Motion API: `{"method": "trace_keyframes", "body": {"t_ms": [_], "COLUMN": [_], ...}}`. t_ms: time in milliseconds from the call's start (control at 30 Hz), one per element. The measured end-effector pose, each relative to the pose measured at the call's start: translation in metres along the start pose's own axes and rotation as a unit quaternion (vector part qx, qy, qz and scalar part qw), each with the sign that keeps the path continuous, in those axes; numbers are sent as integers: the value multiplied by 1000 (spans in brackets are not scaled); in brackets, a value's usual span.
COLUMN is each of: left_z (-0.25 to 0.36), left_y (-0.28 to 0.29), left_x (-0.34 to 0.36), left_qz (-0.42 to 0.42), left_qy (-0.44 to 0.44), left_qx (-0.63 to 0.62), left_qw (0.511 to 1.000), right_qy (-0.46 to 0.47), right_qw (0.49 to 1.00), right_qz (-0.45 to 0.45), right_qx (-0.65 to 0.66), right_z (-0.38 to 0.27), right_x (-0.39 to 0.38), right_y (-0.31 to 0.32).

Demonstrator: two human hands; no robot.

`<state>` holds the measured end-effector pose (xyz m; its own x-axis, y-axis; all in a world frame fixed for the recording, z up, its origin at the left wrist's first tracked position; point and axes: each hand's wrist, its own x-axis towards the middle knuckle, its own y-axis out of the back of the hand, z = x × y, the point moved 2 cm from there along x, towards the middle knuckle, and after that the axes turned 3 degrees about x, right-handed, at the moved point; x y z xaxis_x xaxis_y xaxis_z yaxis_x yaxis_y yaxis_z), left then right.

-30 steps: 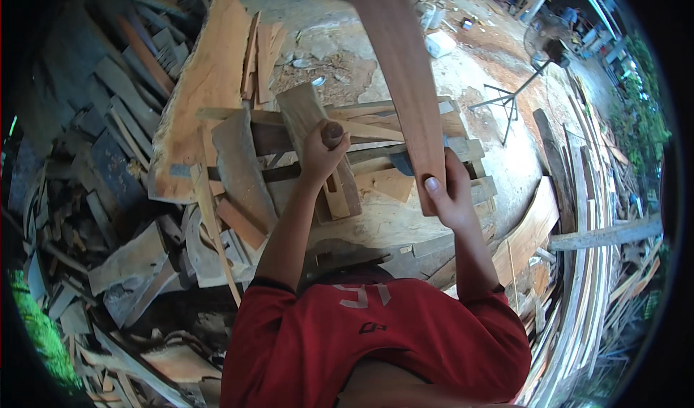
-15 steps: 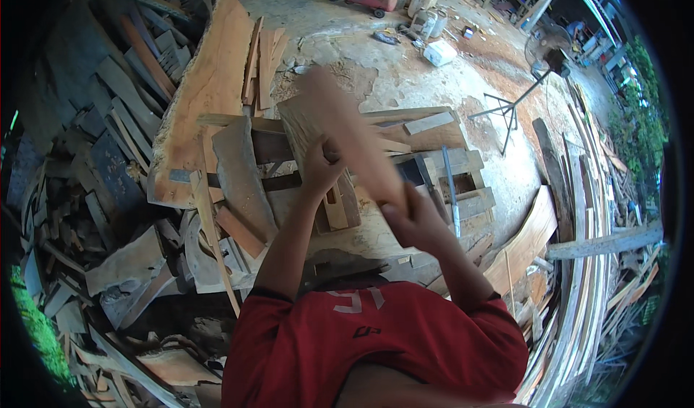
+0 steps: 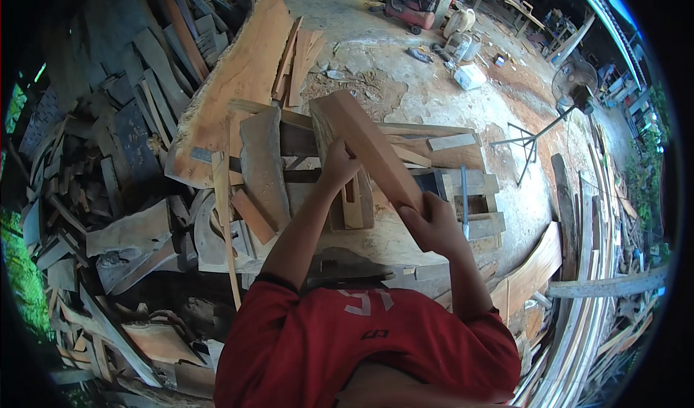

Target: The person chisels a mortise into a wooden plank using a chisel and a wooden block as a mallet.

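Observation:
A thick reddish-brown wooden block (image 3: pixel 377 148) slants across the workbench from upper left to lower right. At its lower right end, my right hand (image 3: pixel 436 226) grips it, thumb on the near side. My left hand (image 3: pixel 340 164) is closed at its left edge, part of the fingers hidden by the wood. Beneath the block lies a paler plank (image 3: pixel 323 127), and a slotted wooden piece (image 3: pixel 352 207) sits just below my left hand. To the right, a long thin bluish metal bar (image 3: pixel 464 202) lies across wooden pieces, beside a dark flat object (image 3: pixel 429 182).
A wide live-edge slab (image 3: pixel 228 83) leans at the left, near heaped offcuts (image 3: pixel 130 238). Long boards (image 3: pixel 578 263) are stacked at the right. A fan on a tripod stand (image 3: pixel 535 139), a white jug (image 3: pixel 470 77) and a red compressor (image 3: pixel 410 10) stand beyond the bench.
The block was blurred with motion and is now sharp, resting over the pale plank and against my left hand. The whole view has shifted, moving the scene rightward in the picture.

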<state>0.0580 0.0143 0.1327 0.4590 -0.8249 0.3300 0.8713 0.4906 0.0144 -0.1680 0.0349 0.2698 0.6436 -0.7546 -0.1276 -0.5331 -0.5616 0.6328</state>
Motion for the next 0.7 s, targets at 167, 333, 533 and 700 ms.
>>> {"method": "trace_keyframes", "body": {"t_ms": [167, 333, 533, 700], "left_z": [27, 26, 22, 18], "left_y": [-7, -3, 7, 1], "left_x": [2, 3, 1, -1], "left_qz": [-4, -10, -8, -7], "left_qy": [-14, 9, -3, 16], "left_qx": [27, 24, 13, -44], "left_qw": [1000, 1000, 1000, 999], "right_qy": [158, -7, 98, 36], "right_qw": [972, 999, 985, 996], "right_qz": [110, 51, 107, 76], "right_qx": [138, 1, 94, 14], "right_z": [-2, 14, 2, 10], "right_x": [-3, 8, -7, -7], "right_y": [13, -9, 12, -5]}}
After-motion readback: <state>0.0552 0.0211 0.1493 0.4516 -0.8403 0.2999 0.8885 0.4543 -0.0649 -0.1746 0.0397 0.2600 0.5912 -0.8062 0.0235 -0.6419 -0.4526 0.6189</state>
